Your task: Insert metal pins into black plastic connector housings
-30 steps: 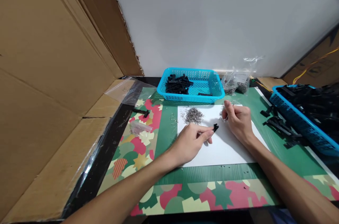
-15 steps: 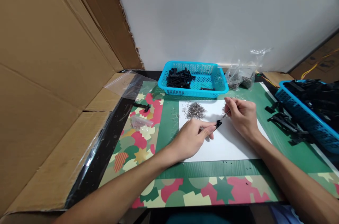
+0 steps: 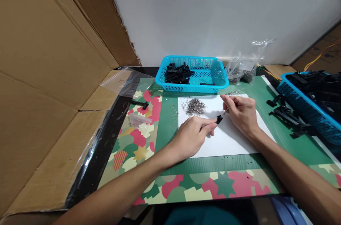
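Head view: Beyond the white paper, a blue basket holds black parts; right of the paper, another basket brims with more. Over the paper, my left hand pinches a black piece, my right a thin metal tool.

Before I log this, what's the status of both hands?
Left hand pinching black part; right hand holding slim metal rod, tip close by. Path between looks clear.

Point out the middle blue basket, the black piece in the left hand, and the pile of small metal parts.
Blue basket (image 3: 192,88): head view, front wall.
Black piece (image 3: 219,120): head view, exposed end.
Metal pile (image 3: 195,106): head view, middle.
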The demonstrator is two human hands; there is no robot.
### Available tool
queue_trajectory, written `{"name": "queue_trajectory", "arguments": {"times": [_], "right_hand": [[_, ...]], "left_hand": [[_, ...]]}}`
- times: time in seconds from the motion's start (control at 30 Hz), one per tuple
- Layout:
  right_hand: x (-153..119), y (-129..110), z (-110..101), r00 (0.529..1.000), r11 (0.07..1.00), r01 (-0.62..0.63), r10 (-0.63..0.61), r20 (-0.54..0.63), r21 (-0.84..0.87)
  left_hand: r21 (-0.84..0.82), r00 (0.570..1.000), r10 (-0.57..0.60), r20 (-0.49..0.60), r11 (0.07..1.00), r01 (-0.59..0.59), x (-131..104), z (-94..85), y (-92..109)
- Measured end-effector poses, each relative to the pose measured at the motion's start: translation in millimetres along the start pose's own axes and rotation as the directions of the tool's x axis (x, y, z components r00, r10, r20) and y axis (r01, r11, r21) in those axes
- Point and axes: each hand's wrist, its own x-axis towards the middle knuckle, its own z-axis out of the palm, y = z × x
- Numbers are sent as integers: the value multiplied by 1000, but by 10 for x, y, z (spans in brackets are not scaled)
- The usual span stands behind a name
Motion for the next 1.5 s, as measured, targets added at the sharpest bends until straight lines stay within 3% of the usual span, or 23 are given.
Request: {"name": "queue_trajectory", "arguments": {"times": [0.13,0.37,0.53,0.63,0.7,0.83,0.97,1.1,1.2,1.3,1.5], "right_hand": [[-16,14,5,999,999,-35,35,-23,-8],[-31,-12,27,998,998,-50,51,34,-42],[29,-17,-25,982,986,-138,149,-115,92],[83,38,-108,958,955,-195,234,-164,221],[112,80,-166,961,934,-215,254,-106,287],[160,117,-271,969,929,-237,207,131,284],[205,112,-354,939,980,-161,116,324,117],[191,90,-321,889,994,-74,103,446,-81],[134,26,-193,853,976,-47,149,500,-211],[84,-64,-47,846,937,-52,225,483,-347],[101,-153,125,851,920,-100,276,447,-379]], "left_hand": [[59,1000,13,-7,998,-12,1,9,22],[45,1000,15,-13,999,-15,3,1,19],[-94,999,22,-33,995,-25,13,-25,-22],[-269,993,-47,-105,963,17,11,-40,-20],[-340,984,-82,-156,940,25,7,-55,-6],[-339,966,-43,-254,940,-47,-2,-96,11],[-350,939,7,-344,927,-135,-5,-132,-2],[-372,921,1,-390,915,-158,6,-160,-8],[-337,906,-12,-423,931,-144,21,-171,-13],[-294,888,-9,-460,945,-142,34,-168,-29],[-332,901,-23,-433,934,-135,25,-140,-46]]}}
